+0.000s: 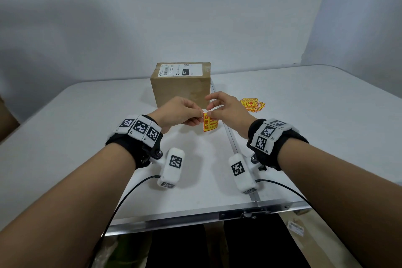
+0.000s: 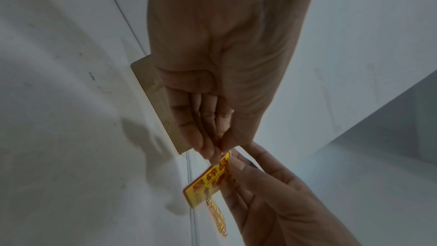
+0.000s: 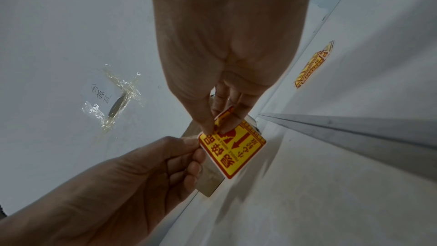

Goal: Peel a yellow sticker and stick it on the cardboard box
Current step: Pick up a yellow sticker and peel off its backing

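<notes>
1. White bench [image 1: 87,126] surface, backed by a plain pale wall, carries everything in view.
2. Nearest, above the bench, a yellow sticker [image 1: 210,123] with red print is held up between both hands.
3. One edge is pinched by the left hand [image 1: 178,112]; a lifted corner is pinched by the right hand [image 1: 228,109] between thumb and forefinger.
4. The peel is judged just begun; the backing should be kept taut and the corner drawn back slowly and low, so that curling or tearing is avoided.
5. Farther right, a stack of spare stickers [image 1: 252,104] is seen.
6. Farthest, the cardboard box [image 1: 180,85] stands upright, with no yellow sticker seen on it.
</notes>
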Motion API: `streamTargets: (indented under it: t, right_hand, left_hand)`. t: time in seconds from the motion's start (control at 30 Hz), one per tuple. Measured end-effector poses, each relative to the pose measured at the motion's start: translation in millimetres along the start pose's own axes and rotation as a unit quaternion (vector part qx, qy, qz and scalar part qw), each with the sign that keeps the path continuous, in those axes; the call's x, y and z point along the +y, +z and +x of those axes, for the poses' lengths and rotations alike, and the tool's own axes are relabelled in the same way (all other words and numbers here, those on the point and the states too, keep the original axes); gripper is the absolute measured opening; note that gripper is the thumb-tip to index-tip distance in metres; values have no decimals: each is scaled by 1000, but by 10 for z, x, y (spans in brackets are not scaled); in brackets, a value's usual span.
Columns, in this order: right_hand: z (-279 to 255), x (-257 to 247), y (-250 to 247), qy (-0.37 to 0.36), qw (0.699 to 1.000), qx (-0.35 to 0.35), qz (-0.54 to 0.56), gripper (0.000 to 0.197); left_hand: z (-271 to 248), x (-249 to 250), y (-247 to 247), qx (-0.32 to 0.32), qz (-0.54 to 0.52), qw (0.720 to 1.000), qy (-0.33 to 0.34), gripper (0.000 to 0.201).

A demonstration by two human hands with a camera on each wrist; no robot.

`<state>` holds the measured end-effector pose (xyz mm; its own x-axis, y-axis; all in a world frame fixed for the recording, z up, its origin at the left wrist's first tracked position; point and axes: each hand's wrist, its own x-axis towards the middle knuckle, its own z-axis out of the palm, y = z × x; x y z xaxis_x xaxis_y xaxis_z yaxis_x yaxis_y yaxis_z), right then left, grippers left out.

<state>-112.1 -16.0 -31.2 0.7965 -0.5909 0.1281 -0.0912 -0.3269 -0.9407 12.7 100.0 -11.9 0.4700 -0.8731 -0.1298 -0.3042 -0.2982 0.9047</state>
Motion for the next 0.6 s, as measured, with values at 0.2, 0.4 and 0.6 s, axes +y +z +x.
streamTargets:
  t: [0.2,0.4,0.6]
  right_hand:
    - [40,35,9,-94,976,129,-151,32]
    - [56,-12,25,-40,992,102,-69,11]
    - [83,-10,54,13,995,98,35,13]
  left_hand:
    - [49,-52,-30,51,-80,995,-3,9]
    - [61,-40,43,78,-193,978,4,10]
    - [75,2,171,69,-199,978,12,10]
